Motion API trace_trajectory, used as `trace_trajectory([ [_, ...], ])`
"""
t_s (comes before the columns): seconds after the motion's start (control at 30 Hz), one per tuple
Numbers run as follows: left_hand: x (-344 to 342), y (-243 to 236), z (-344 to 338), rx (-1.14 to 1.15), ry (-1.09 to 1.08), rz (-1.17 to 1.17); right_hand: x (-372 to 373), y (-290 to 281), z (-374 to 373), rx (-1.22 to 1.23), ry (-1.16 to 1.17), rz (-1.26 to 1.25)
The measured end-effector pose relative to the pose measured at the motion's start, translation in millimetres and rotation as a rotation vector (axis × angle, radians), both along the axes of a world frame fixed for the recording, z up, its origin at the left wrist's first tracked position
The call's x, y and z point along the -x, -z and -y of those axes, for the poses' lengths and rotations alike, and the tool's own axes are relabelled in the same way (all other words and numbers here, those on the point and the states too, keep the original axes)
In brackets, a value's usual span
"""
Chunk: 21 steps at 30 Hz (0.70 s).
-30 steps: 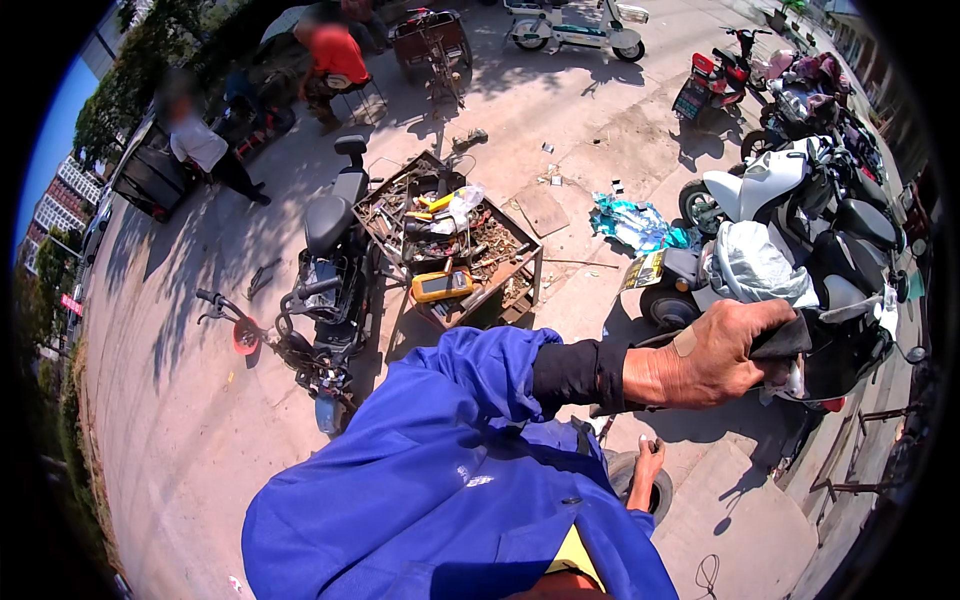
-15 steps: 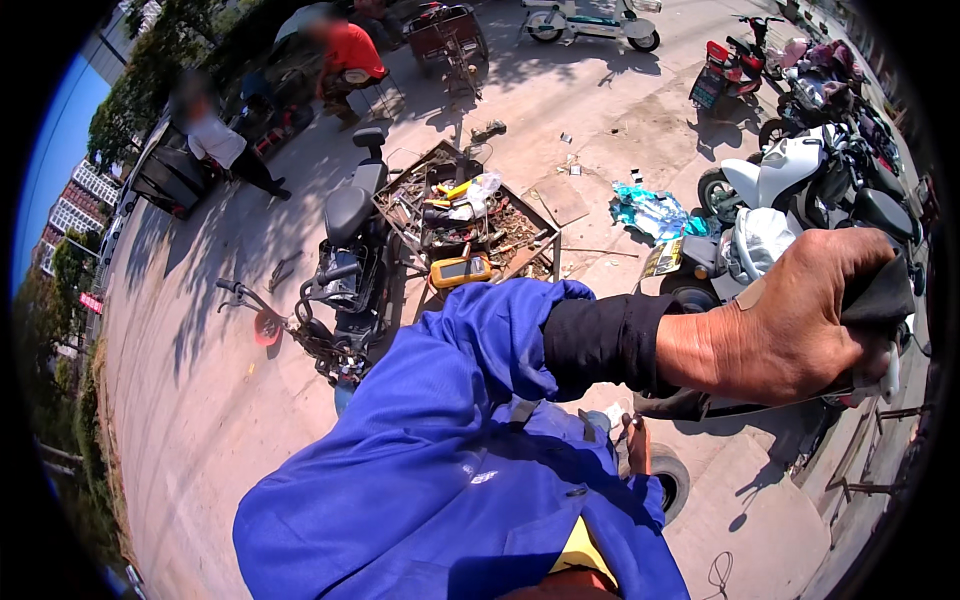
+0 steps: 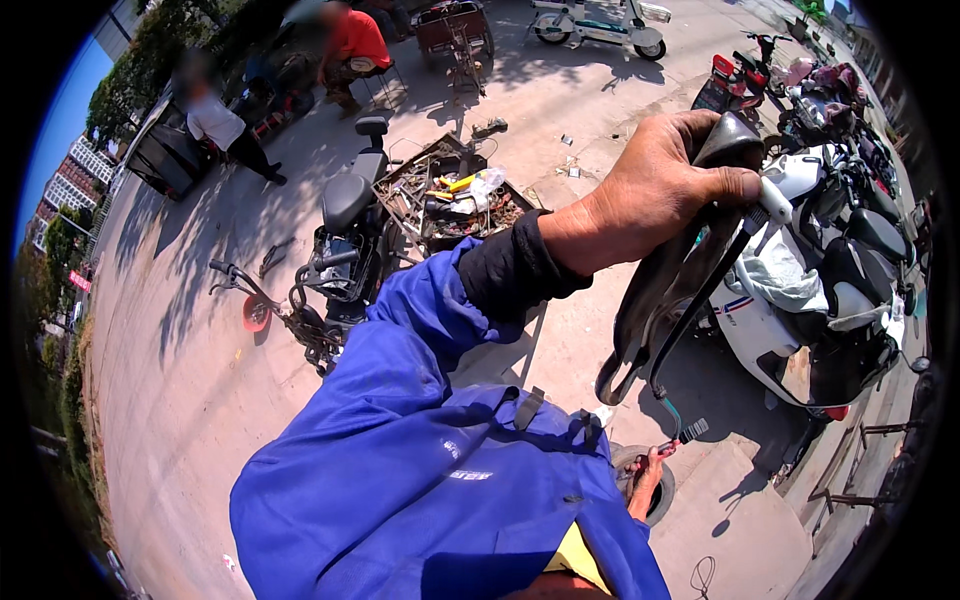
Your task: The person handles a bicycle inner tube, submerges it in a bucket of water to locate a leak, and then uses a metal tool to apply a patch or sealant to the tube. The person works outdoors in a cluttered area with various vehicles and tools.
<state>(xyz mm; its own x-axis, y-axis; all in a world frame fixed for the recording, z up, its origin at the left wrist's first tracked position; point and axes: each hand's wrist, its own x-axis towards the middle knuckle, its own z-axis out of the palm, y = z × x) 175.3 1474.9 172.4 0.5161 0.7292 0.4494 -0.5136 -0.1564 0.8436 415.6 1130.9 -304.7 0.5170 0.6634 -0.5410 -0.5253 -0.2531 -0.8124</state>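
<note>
My left hand (image 3: 655,185) is raised at the upper middle right, its fingers closed round a black rubber inner tube (image 3: 645,300). The flat, limp tube hangs in a long fold below the hand. Beside my thumb is a white fitting (image 3: 775,200) on a thin black hose (image 3: 690,300), which runs down to a teal length. Whether the fitting is attached to the tube I cannot tell. Lower down, my right hand (image 3: 645,482) grips a small red tool (image 3: 666,449) next to a grey ribbed piece (image 3: 693,431). Behind that hand a black tyre (image 3: 661,497) is partly visible.
A dark electric scooter (image 3: 345,205) without panels stands to the left, beside a metal tray (image 3: 400,180) of tools and scrap. White scooters (image 3: 745,335) are parked close on the right. Farther back are a person in red (image 3: 352,42) and a person in white (image 3: 218,122).
My left hand has moved left and upward from the far right, bringing the tube with it; the tube now hangs in view. My right hand and its red tool show more plainly.
</note>
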Motion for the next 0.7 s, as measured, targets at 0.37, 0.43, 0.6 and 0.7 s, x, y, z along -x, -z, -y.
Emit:
trace_trajectory([
  [0.37,53,25,-3,0.027,-0.17,-0.259,-6,-14,22,0.172,0.064,0.204],
  [0.43,64,36,-8,0.016,-0.218,-0.324,-7,-9,19,0.213,0.05,0.233],
  [0.6,82,49,-8,0.029,-0.256,-0.442,-11,-8,15,0.221,0.0,0.228],
  [0.7,86,64,-12,0.012,-0.299,-0.578,-11,-8,11,0.228,-0.019,0.247],
])
